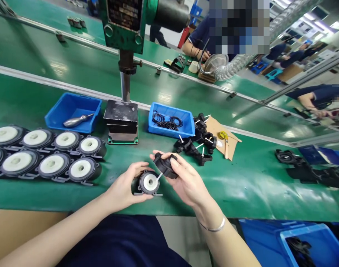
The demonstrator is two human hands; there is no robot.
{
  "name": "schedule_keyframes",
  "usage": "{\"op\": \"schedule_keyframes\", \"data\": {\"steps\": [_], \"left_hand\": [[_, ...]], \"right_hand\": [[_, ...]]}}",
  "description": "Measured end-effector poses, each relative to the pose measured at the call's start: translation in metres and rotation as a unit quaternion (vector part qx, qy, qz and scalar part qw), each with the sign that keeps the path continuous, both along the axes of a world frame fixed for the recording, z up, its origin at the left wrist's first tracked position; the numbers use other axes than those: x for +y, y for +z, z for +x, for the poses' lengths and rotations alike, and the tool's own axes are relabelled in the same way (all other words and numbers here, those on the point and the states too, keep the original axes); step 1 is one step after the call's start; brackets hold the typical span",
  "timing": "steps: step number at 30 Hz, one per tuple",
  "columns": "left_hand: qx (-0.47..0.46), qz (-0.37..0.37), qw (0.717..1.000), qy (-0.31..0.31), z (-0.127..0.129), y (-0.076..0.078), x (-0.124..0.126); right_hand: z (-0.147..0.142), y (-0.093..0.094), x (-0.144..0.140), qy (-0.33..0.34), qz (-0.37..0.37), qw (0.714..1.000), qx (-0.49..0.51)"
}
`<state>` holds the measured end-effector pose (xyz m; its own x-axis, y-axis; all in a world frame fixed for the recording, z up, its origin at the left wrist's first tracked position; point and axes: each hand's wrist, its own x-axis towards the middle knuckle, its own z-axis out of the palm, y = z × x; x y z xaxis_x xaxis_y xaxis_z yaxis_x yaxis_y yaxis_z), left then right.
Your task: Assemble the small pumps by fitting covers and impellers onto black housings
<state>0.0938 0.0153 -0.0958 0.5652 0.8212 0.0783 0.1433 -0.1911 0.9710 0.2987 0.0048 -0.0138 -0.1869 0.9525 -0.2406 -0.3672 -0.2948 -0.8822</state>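
Observation:
My left hand point(124, 187) is curled round a black round housing with a white disc point(149, 183) on the bench near the front edge. In my right hand point(187, 180) is a black cap with a white shaft point(166, 166), gripped between thumb and fingers. The cap is tilted, and its shaft points down toward the white disc. Whether the shaft tip touches the disc I cannot tell. Several more black caps with white shafts point(203, 157) lie in a pile beyond my right hand. To the left, similar housings with white discs point(81, 170) stand in two rows.
A green press point(125, 79) with a black block base point(121, 116) stands behind my hands. One blue bin point(87, 128) holds a metal-handled tool; another point(158, 130) holds black rings. Cardboard point(232, 150) with yellow tape point(222, 135) lies to the right. A co-worker's arm point(192, 50) shows across the bench.

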Motion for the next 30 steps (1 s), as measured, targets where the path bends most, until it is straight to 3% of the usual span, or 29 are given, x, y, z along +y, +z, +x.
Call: {"op": "schedule_keyframes", "data": {"steps": [16,21,27,30], "left_hand": [[0.009,-0.007,1.0,0.006,-0.001,-0.005,0.0],[0.012,-0.001,1.0,0.007,-0.001,-0.001,0.001],[-0.009,-0.016,1.0,-0.024,-0.003,0.005,0.005],[-0.003,-0.015,1.0,-0.018,-0.003,0.006,0.005]], "right_hand": [[-0.007,-0.017,0.0,0.029,0.157,0.972,-0.173],[-0.005,-0.012,-0.008,0.038,0.217,0.939,-0.264],[-0.003,-0.007,-0.017,0.063,0.325,0.861,-0.386],[-0.003,-0.006,-0.02,0.04,0.311,0.863,-0.397]]}}
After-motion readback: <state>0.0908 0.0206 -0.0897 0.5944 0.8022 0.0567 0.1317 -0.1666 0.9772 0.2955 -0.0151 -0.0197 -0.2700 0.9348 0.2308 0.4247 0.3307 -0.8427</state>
